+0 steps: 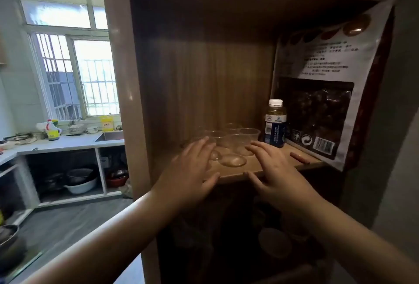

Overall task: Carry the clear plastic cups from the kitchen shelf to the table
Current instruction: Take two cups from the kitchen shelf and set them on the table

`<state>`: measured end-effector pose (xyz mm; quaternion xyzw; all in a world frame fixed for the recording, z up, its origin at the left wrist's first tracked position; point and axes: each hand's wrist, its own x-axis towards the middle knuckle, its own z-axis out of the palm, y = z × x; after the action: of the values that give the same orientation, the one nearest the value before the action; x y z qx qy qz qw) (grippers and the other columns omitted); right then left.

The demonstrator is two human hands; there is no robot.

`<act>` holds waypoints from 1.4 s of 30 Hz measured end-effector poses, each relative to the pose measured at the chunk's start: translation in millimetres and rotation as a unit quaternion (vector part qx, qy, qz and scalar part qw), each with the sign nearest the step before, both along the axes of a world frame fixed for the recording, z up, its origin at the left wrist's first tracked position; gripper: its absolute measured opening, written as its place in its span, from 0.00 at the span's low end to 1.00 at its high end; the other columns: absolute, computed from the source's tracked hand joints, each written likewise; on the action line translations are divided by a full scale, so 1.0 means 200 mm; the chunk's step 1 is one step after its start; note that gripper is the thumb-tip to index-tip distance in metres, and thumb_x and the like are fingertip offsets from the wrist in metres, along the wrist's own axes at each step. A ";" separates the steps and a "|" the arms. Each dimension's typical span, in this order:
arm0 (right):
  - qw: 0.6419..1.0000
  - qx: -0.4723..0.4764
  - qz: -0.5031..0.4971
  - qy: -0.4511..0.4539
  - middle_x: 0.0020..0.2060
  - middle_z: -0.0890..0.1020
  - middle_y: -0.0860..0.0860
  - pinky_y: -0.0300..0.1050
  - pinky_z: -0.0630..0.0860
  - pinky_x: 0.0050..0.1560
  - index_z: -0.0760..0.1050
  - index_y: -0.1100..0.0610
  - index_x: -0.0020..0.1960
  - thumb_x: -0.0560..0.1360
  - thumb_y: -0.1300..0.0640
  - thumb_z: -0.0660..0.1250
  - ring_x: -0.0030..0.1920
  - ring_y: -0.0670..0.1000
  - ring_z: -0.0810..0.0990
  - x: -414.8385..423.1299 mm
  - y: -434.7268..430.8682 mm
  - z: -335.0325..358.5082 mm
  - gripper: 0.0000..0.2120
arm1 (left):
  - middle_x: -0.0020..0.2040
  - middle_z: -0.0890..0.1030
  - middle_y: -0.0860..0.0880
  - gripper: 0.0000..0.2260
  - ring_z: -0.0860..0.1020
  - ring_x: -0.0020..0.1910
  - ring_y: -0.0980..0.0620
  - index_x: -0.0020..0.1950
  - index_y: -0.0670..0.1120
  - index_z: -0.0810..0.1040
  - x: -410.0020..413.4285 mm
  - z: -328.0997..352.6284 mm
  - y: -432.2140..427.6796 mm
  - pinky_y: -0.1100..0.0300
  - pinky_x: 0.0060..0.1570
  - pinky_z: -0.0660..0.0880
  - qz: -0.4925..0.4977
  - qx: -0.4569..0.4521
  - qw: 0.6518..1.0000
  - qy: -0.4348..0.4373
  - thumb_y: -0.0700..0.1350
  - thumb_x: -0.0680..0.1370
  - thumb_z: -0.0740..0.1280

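Observation:
Several clear plastic cups (229,140) stand bunched together on the wooden shelf (235,176) of a tall cabinet, straight ahead. My left hand (192,170) hovers at the left of the bunch, fingers spread, its fingertips close to the nearest cups. My right hand (272,170) is at the bunch's right, fingers also spread, palm over the shelf's front edge. Neither hand holds a cup. The cups behind my fingers are partly hidden.
A bottle with a blue label (275,124) stands right of the cups, and a large food bag (322,88) leans in the shelf's right corner. A small reddish stick (299,157) lies near the front. The kitchen counter (56,144) and sink are at left.

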<state>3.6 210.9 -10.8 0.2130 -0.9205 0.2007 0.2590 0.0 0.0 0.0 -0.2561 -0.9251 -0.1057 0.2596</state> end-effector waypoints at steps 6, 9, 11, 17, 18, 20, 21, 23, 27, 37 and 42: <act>1.000 0.029 -0.001 -0.008 0.71 0.60 0.44 0.39 0.55 0.65 0.56 0.46 0.71 0.74 0.46 0.63 0.69 0.42 0.55 -0.21 -0.04 0.05 0.28 | 0.75 0.57 0.51 0.29 0.55 0.71 0.53 0.74 0.51 0.52 -0.20 -0.01 -0.01 0.57 0.64 0.59 0.001 0.011 1.000 0.021 0.56 0.76 0.59; 0.999 0.032 -0.001 -0.015 0.71 0.60 0.44 0.40 0.56 0.64 0.56 0.45 0.71 0.73 0.48 0.64 0.69 0.43 0.55 -0.27 -0.06 0.05 0.29 | 0.71 0.64 0.52 0.26 0.60 0.68 0.54 0.72 0.51 0.58 -0.26 -0.02 -0.01 0.58 0.60 0.62 -0.007 0.026 0.999 0.041 0.55 0.76 0.60; 0.999 0.040 -0.003 -0.022 0.70 0.61 0.44 0.39 0.57 0.63 0.56 0.45 0.70 0.73 0.49 0.65 0.68 0.43 0.57 -0.30 -0.07 0.05 0.30 | 0.68 0.69 0.52 0.23 0.63 0.66 0.54 0.70 0.51 0.61 -0.28 -0.03 0.00 0.58 0.57 0.65 -0.015 0.026 0.998 0.049 0.54 0.76 0.60; 0.998 0.067 -0.007 0.017 0.65 0.69 0.45 0.41 0.66 0.61 0.63 0.46 0.67 0.73 0.56 0.66 0.63 0.44 0.66 -0.33 -0.09 0.06 0.25 | 0.62 0.74 0.51 0.18 0.69 0.60 0.54 0.66 0.51 0.67 -0.31 -0.01 -0.01 0.59 0.51 0.69 -0.041 0.023 0.997 0.055 0.49 0.76 0.61; 0.998 0.064 -0.005 0.023 0.63 0.71 0.45 0.41 0.68 0.60 0.64 0.46 0.66 0.73 0.58 0.66 0.62 0.44 0.67 -0.33 -0.09 0.07 0.24 | 0.61 0.75 0.51 0.17 0.70 0.59 0.54 0.65 0.51 0.68 -0.31 0.00 -0.01 0.59 0.51 0.70 -0.045 0.022 0.997 0.051 0.48 0.76 0.61; 0.998 0.056 0.007 0.040 0.60 0.74 0.45 0.39 0.70 0.56 0.67 0.47 0.64 0.72 0.61 0.67 0.57 0.43 0.70 -0.31 -0.09 0.07 0.23 | 0.58 0.76 0.51 0.13 0.71 0.55 0.54 0.61 0.50 0.71 -0.31 0.01 -0.01 0.60 0.48 0.70 -0.046 0.023 0.998 0.047 0.45 0.76 0.62; 0.997 0.052 0.012 0.048 0.58 0.74 0.45 0.38 0.71 0.54 0.68 0.47 0.63 0.71 0.62 0.67 0.56 0.43 0.70 -0.30 -0.09 0.07 0.23 | 0.56 0.77 0.52 0.11 0.71 0.54 0.55 0.59 0.50 0.72 -0.30 0.01 -0.02 0.61 0.45 0.69 -0.044 0.020 0.998 0.049 0.45 0.76 0.62; 0.997 0.045 0.024 0.062 0.56 0.76 0.46 0.37 0.71 0.51 0.70 0.48 0.61 0.71 0.63 0.67 0.53 0.42 0.71 -0.26 -0.08 0.07 0.21 | 0.52 0.78 0.52 0.09 0.71 0.50 0.55 0.55 0.50 0.73 -0.28 0.01 -0.02 0.63 0.40 0.64 -0.042 0.013 0.997 0.057 0.45 0.76 0.62; 0.995 0.047 0.043 0.078 0.53 0.77 0.45 0.33 0.69 0.45 0.72 0.48 0.59 0.71 0.63 0.67 0.51 0.41 0.71 -0.17 -0.05 0.06 0.20 | 0.50 0.78 0.52 0.08 0.71 0.48 0.55 0.54 0.50 0.74 -0.16 0.01 -0.03 0.63 0.37 0.60 -0.034 0.022 0.997 0.061 0.46 0.76 0.62; 0.986 0.009 0.130 0.102 0.48 0.77 0.43 0.36 0.69 0.46 0.75 0.52 0.50 0.71 0.61 0.67 0.49 0.43 0.72 0.18 -0.14 -0.01 0.10 | 0.41 0.78 0.52 0.05 0.73 0.42 0.52 0.46 0.49 0.75 0.36 -0.05 -0.13 0.60 0.37 0.67 0.023 0.041 0.997 0.061 0.47 0.72 0.63; 0.981 0.019 0.178 0.074 0.46 0.77 0.40 0.35 0.69 0.45 0.74 0.49 0.47 0.72 0.55 0.66 0.47 0.42 0.72 0.34 -0.30 -0.09 0.05 | 0.45 0.79 0.54 0.04 0.73 0.45 0.56 0.47 0.49 0.74 0.64 -0.13 -0.29 0.65 0.41 0.69 0.063 0.013 0.996 0.056 0.46 0.73 0.62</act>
<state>72.6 151.3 -29.7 0.3927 -0.8495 0.2101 0.2828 128.0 -57.8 -26.8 -0.1996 -0.9219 -0.0869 0.3205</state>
